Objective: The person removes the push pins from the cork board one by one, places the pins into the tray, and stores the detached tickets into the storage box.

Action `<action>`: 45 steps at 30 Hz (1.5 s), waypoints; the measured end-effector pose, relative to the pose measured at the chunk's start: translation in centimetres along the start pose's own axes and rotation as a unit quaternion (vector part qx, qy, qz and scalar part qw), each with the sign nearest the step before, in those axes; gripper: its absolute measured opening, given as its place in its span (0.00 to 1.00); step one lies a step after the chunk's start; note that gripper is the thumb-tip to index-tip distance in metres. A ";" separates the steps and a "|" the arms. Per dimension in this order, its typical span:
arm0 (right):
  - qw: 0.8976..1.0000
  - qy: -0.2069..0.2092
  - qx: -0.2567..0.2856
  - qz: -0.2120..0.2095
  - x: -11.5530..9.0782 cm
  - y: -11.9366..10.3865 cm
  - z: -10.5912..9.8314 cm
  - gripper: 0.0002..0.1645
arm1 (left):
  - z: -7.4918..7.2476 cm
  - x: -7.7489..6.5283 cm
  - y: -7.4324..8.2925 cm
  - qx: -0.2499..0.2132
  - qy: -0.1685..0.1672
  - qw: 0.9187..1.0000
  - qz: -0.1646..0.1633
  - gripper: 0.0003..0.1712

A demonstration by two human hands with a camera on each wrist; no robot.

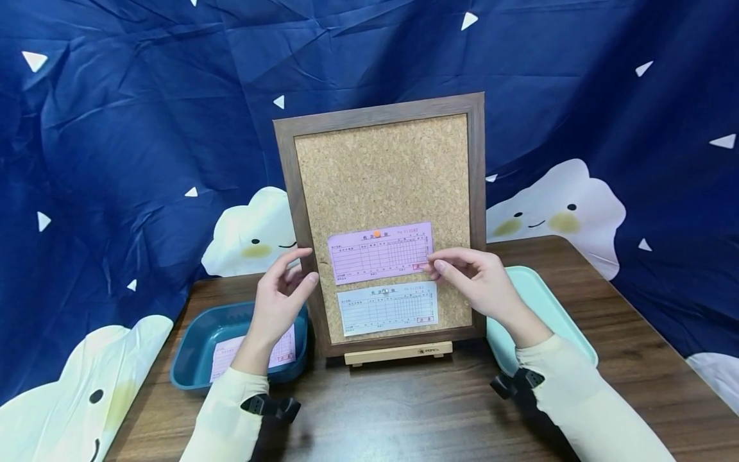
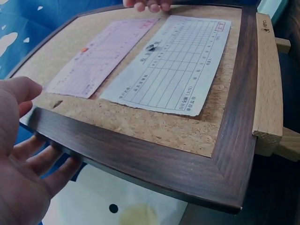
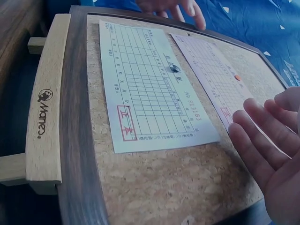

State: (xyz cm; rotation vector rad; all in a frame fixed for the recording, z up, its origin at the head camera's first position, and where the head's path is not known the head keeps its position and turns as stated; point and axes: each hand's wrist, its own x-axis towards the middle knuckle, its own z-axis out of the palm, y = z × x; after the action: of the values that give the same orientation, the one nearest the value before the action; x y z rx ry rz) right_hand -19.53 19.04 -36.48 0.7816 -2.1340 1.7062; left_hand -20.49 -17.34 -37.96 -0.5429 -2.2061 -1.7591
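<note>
1. The person's left arm point(image 1: 222, 420), in a long cream fabric sleeve, reaches forward.
2. The bare left hand point(image 1: 278, 298) is raised, its thumb parted from its slightly bent fingers.
3. The matching cream-sleeved right arm point(image 1: 594, 410) angles inward.
4. The bare right hand point(image 1: 484, 282) has loosely bent fingers, thumb near them.

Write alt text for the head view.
A person's left hand is at the left edge of a framed corkboard, the right hand by a pink slip pinned above a blue slip. A teal bin sits left, a mint tray right.
</note>
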 end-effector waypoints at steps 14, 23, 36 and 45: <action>0.999 -0.022 0.012 0.028 1.5 -0.6 1.9 0.12 | 1.1 1.3 0.8 0.016 0.018 0.998 0.051 0.24; 0.999 -0.004 0.021 0.037 1.8 -0.8 3.2 0.12 | 1.9 1.9 0.9 0.022 0.039 0.998 0.054 0.23; 0.998 0.008 -0.015 0.055 2.8 -0.9 4.1 0.15 | 2.6 2.6 1.6 0.033 0.051 0.997 0.044 0.22; 0.998 0.013 -0.054 0.041 3.3 -1.3 4.3 0.15 | 2.6 3.2 2.0 0.054 0.032 0.997 0.048 0.20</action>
State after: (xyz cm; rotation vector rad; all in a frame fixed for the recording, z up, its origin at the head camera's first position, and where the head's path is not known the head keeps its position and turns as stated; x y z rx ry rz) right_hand -21.01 13.92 -34.74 0.6464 -2.2480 1.6144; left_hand -22.39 -14.03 -35.45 -0.5499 -2.1800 -1.5770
